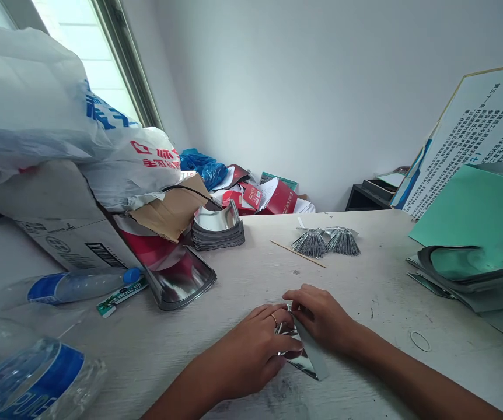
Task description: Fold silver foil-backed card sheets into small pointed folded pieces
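Observation:
A shiny silver foil sheet (306,363), folded to a long pointed shape with a pale grey back, lies on the table between my hands. My left hand (255,350), with a ring on one finger, is closed over its left side, the fingers bent onto the foil. My right hand (319,312) pinches the far end of the sheet, its thumb hidden in part. Beyond my hands lie two fan-shaped bundles of folded silver strips (310,243) and a thin wooden stick (297,254).
Curved stacks of silver sheets (217,233) stand left of centre. Plastic bottles (72,287), a cardboard box (67,216) and white plastic bags (133,166) crowd the left. At right are grey sheets (465,280), a green folder (479,216) and a rubber band (420,341).

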{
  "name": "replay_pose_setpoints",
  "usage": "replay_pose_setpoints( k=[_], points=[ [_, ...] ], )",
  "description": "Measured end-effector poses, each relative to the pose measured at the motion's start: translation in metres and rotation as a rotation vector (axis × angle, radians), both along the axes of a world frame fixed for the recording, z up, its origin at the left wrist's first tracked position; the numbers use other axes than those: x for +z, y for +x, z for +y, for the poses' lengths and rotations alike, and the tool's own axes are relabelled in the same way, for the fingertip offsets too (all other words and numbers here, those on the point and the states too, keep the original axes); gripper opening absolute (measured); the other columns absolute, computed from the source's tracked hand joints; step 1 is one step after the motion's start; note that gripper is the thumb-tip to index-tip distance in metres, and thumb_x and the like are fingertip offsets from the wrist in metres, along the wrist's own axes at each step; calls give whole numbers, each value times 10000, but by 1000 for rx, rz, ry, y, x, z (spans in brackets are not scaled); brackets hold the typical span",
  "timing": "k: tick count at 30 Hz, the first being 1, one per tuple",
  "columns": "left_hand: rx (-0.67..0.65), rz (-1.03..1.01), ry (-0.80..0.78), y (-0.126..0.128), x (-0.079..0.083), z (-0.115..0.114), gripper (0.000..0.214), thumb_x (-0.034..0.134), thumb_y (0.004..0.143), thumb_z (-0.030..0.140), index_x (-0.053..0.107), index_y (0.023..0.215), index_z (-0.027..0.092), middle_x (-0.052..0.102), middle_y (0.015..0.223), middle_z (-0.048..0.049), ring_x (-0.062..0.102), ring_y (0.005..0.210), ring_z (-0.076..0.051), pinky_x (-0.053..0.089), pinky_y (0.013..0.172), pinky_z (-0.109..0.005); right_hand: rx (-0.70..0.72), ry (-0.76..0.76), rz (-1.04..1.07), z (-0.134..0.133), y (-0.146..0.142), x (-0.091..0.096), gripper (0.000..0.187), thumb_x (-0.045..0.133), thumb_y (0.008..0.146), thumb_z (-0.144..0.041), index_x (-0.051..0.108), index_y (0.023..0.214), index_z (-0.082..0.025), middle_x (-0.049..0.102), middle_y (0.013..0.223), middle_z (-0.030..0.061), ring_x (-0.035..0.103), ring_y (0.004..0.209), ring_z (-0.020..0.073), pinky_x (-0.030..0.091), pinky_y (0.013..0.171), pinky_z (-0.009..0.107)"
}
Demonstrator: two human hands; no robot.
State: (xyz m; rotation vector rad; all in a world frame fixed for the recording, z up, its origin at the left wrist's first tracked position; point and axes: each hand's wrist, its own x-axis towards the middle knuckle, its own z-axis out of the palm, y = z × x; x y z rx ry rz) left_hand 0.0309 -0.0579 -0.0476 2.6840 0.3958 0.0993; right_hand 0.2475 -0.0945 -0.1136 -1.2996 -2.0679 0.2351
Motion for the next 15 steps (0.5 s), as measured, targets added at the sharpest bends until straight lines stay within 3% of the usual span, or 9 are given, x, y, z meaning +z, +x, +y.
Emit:
replay_pose_setpoints(
  k=[9, 15],
  points=[
    [-3, -6, 50, 1, -3, 1, 367, 649, 848, 132, 676, 1143, 350, 578, 1169, -17, 540, 1146, -220, 403, 1069, -416, -11, -59, 29, 1, 2, 3, 309, 581, 861, -118, 631, 1157, -194, 662, 830, 40, 602, 753, 171, 426, 682, 265],
    [-2, -23, 74, 2, -6, 0, 318, 642, 848, 121, 682, 1095, 318, 574, 1155, -23, 521, 1165, -222, 382, 1069, -404, -7, -162, 58, 0, 4, 13, 181, 577, 855, -143, 681, 993, -198, 700, 803, 24, 609, 707, 150, 431, 691, 255]
  ],
)
